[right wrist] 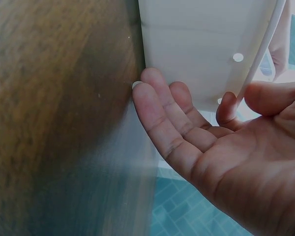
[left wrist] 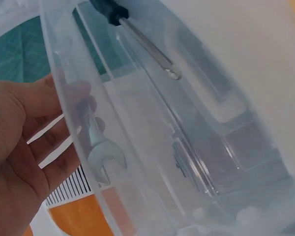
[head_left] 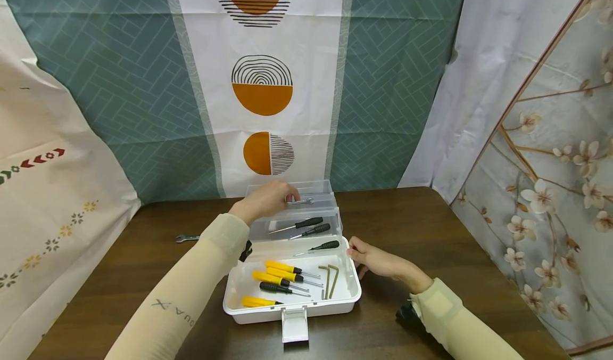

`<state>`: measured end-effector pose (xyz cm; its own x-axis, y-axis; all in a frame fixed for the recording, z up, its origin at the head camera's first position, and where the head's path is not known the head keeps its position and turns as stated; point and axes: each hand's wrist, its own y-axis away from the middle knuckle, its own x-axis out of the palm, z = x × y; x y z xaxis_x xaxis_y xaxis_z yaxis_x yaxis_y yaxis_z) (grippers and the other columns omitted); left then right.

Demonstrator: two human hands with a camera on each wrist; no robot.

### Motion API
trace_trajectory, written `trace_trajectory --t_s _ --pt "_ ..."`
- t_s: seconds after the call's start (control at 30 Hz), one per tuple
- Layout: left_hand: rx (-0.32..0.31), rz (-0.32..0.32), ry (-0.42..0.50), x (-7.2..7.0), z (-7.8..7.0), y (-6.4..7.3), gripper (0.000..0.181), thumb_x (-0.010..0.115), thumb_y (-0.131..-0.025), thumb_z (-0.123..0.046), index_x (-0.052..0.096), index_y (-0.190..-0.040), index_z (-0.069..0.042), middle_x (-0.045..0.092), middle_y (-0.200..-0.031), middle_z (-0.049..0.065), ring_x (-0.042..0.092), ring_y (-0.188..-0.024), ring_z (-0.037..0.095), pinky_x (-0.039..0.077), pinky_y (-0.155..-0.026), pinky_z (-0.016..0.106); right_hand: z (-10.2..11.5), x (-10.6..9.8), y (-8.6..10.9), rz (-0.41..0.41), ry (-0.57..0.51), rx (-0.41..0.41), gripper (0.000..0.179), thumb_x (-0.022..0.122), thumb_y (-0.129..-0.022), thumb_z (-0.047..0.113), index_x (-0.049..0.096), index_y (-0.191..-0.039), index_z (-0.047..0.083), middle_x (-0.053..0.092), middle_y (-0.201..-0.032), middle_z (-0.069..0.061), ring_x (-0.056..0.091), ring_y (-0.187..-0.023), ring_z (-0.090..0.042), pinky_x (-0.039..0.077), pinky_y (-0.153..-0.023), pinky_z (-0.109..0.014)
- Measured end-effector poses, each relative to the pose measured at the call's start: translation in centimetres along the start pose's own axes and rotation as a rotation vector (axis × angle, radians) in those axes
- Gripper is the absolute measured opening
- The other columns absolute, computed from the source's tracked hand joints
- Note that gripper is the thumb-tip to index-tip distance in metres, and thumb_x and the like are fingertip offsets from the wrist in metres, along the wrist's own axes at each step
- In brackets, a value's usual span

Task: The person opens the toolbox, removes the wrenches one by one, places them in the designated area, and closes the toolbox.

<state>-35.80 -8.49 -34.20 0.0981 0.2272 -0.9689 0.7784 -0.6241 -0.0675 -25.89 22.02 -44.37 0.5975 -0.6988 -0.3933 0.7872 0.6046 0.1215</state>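
My left hand is at the top clear tray of a white toolbox, its fingers round an open-end wrench. In the left wrist view the wrench's jaw end shows through the clear tray wall, and the fingers partly hide its shaft. My right hand pinches the toolbox's right rim between thumb and index finger. Seen from the right wrist, the other fingers lie loosely bent along the white side wall, close to the table.
Black screwdrivers lie in the lower clear tray. The toolbox base holds several yellow-handled screwdrivers, black ones and two hex keys. Another wrench lies on the wooden table, left of the box. The latch hangs down in front.
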Motion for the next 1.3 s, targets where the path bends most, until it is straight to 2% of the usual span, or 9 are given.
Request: trace_trajectory --t_s 0.2,0.33,0.47,0.67,0.97,1.3 --pt "-0.025 -0.061 0.116 -0.9 0.5 0.7 0.041 0.056 -0.093 0.015 0.076 -0.119 -0.009 0.073 -0.109 0.01 0.068 -0.095 0.023 0.059 -0.088 0.037 0.0 0.0 -0.1 -0.001 -0.003 0.007 0.019 0.037 -0.115 0.019 0.042 -0.11 0.001 0.057 -0.111 -0.019 0.061 -0.1 -0.024 0.058 -0.079 -0.046" --pt "-0.008 -0.115 0.172 -1.4 1.2 1.3 0.045 0.053 -0.089 0.019 0.076 -0.118 -0.006 0.072 -0.105 0.012 0.068 -0.09 0.022 0.059 -0.085 0.038 0.1 0.0 -0.1 -0.006 -0.001 0.016 0.018 0.037 -0.114 0.019 0.043 -0.111 0.002 0.056 -0.11 -0.016 0.06 -0.101 -0.025 0.058 -0.08 -0.048" --pt "-0.015 -0.155 0.182 -2.0 1.8 2.2 0.041 0.056 -0.09 0.017 0.077 -0.116 -0.007 0.072 -0.103 0.01 0.066 -0.091 0.024 0.058 -0.086 0.04 0.2 0.0 -0.1 -0.004 0.009 0.01 0.019 0.037 -0.115 0.019 0.043 -0.111 0.001 0.056 -0.112 -0.016 0.059 -0.102 -0.025 0.058 -0.081 -0.049" --pt "-0.049 -0.176 0.172 -2.6 2.5 3.5 0.03 0.065 -0.095 0.01 0.077 -0.117 -0.007 0.072 -0.104 0.012 0.064 -0.096 0.027 0.058 -0.09 0.043 0.3 -0.1 0.0 0.001 0.012 0.002 0.02 0.036 -0.115 0.019 0.043 -0.111 0.0 0.055 -0.113 -0.02 0.06 -0.101 -0.024 0.059 -0.08 -0.049" --pt "-0.07 -0.206 0.167 -2.9 3.6 4.9 0.028 0.067 -0.095 0.007 0.076 -0.118 -0.006 0.071 -0.1 0.009 0.063 -0.095 0.027 0.059 -0.086 0.042 0.5 0.1 0.1 -0.003 -0.015 0.001 0.018 0.037 -0.114 0.017 0.042 -0.112 -0.001 0.056 -0.11 -0.019 0.059 -0.101 -0.026 0.058 -0.079 -0.049" --pt "-0.073 -0.274 0.204 -3.0 5.5 7.7 0.026 0.068 -0.096 0.004 0.075 -0.118 -0.006 0.073 -0.103 0.01 0.065 -0.094 0.027 0.058 -0.086 0.049 0.5 0.1 0.2 -0.005 -0.018 0.001 0.018 0.037 -0.114 0.016 0.042 -0.112 -0.001 0.057 -0.111 -0.02 0.061 -0.099 -0.025 0.059 -0.078 -0.047"
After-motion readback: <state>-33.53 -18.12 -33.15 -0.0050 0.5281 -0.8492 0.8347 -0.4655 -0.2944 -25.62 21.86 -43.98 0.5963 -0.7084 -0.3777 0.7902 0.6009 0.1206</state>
